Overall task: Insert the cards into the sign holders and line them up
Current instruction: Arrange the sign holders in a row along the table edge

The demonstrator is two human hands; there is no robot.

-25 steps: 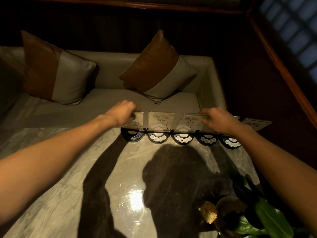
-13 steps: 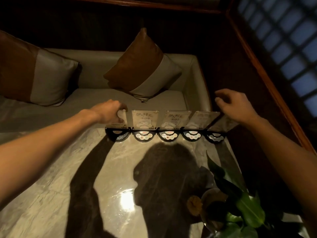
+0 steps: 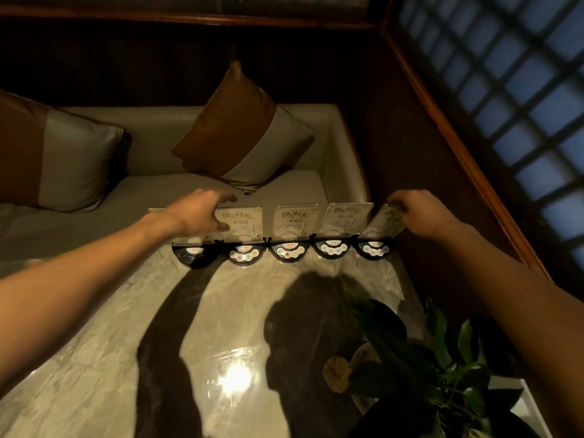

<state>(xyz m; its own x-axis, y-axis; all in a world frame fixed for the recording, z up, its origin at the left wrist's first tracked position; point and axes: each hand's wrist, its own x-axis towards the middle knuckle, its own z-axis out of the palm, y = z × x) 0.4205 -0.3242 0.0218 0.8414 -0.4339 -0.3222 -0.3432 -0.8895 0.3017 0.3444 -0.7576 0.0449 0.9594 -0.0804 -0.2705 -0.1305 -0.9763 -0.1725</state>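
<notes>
Several black half-round sign holders stand in a row along the far edge of the marble table (image 3: 126,327), each with a clear card upright in it. My left hand (image 3: 197,213) is closed on the leftmost card (image 3: 156,210), whose holder (image 3: 191,252) sits slightly forward of the row. Cards reading 09 (image 3: 241,221), 02 (image 3: 295,219) and 10 (image 3: 346,216) stand in the middle. My right hand (image 3: 417,213) grips the top of the rightmost card (image 3: 384,224), which tilts to the left in its holder (image 3: 373,249).
A grey sofa (image 3: 158,191) with two brown-and-grey cushions (image 3: 246,131) lies just beyond the table's far edge. A potted plant (image 3: 420,358) stands at the near right of the table. A wooden-framed lattice window (image 3: 521,105) runs along the right.
My right hand has come down from above the row's right end onto the rightmost card. My left hand stays on the leftmost card. The view has shifted a little.
</notes>
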